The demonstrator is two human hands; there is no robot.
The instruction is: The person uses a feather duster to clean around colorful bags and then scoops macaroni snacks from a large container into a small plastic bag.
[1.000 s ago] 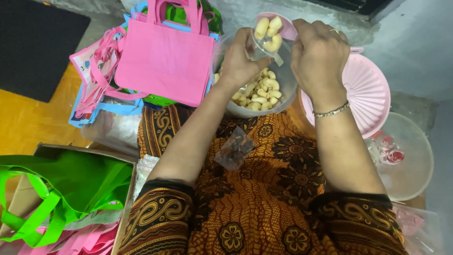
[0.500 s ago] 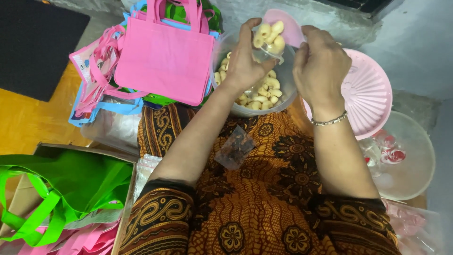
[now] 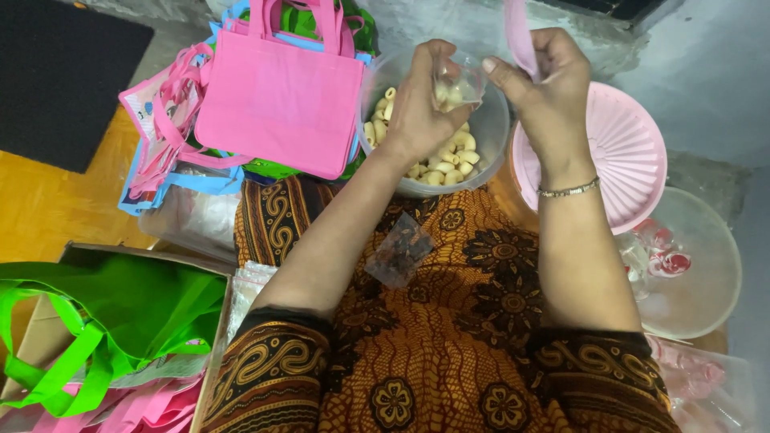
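Nearest, on the patterned orange-and-brown skirt (image 3: 449, 337), a small clear packet (image 3: 399, 250) of something dark lies across the lap. To the person's left sit a bright green tote (image 3: 104, 321) in a cardboard box (image 3: 210, 353) and, further off, a stack of pink bags (image 3: 277, 100). Beyond the knees stands a clear tub (image 3: 493, 132) of pale curved crackers (image 3: 449, 156). Above it the left hand (image 3: 417, 108) curls its fingers around a small clear plastic bag (image 3: 459, 82), which already holds a few crackers. The right hand (image 3: 545, 84) pinches a pink scoop (image 3: 521, 36), tilted up on edge, with its thumb at the bag's mouth. To the right lie a ribbed pink lid (image 3: 630, 152) and a clear bowl (image 3: 706, 265) of red-and-white sweets. By the look of it the filling step is in hand; a next move would call for a steady bag mouth and a level scoop, lest crackers spill
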